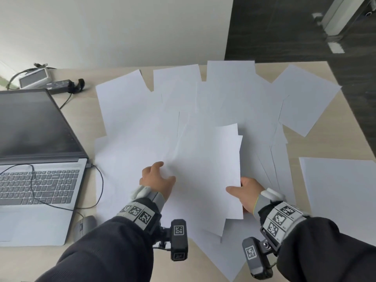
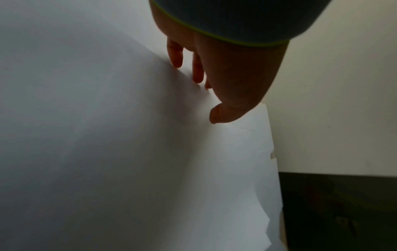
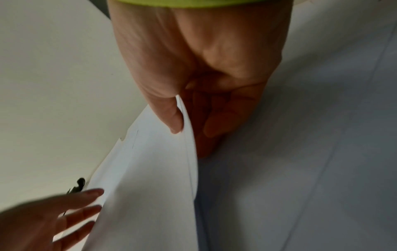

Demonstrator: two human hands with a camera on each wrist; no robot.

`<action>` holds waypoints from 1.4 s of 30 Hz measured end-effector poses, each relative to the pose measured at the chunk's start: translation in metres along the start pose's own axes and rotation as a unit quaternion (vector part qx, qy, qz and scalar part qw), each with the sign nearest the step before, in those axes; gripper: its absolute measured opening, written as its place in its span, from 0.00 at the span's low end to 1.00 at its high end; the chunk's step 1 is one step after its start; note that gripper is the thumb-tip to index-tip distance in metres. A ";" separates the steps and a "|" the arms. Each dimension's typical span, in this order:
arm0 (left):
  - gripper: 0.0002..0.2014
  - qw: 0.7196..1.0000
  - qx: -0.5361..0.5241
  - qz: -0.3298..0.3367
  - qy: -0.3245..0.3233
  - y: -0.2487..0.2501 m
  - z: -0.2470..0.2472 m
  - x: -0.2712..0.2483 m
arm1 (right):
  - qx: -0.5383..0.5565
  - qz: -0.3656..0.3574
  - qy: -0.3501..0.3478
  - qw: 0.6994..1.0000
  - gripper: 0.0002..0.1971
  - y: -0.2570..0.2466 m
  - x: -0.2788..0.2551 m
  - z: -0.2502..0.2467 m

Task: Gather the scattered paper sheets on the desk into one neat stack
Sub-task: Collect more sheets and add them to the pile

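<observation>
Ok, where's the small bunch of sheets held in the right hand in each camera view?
Head: held sheets at centre, right hand pinching their right edge.
Left wrist: cannot tell them from the other paper.
Right wrist: held sheets lower centre, under the thumb.
Shared landmark: left hand, bottom left in the right wrist view.

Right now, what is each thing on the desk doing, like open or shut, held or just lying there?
laptop: lid open, screen dark
held sheets: lifted, pinched at their right edge
right hand: pinches the held sheets, thumb on top
left hand: fingers straight, reaching under the held sheets
scattered sheets: lying flat, overlapping, not yet stacked
mouse: resting by the laptop
</observation>
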State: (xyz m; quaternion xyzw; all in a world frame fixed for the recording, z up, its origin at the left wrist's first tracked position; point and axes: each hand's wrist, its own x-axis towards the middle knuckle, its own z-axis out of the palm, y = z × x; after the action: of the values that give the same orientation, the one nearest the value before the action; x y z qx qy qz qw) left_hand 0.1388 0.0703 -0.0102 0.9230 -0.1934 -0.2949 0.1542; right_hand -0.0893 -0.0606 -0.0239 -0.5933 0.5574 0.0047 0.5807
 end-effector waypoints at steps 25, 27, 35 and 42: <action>0.05 0.898 -0.415 0.074 -0.127 -0.003 -0.019 -0.029 | -0.062 -0.098 0.058 0.992 0.12 0.003 -0.034 0.002; 0.05 0.871 -0.459 0.112 -0.132 0.009 -0.032 -0.035 | 0.084 -0.088 0.067 0.990 0.29 -0.004 -0.030 -0.008; 0.08 0.762 -0.571 0.262 -0.156 0.045 -0.075 -0.047 | 0.163 -0.151 0.095 0.970 0.21 -0.043 -0.038 -0.047; 0.20 0.848 -0.467 0.215 -0.130 0.037 -0.039 -0.054 | 0.086 -0.114 0.112 0.983 0.26 -0.022 -0.051 -0.047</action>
State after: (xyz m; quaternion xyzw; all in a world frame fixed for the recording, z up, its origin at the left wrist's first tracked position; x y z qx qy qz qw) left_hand 0.1121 0.0684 0.0608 0.6306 -0.2451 -0.4267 0.6002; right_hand -0.1242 -0.0658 0.0395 -0.5978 0.5459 -0.1759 0.5600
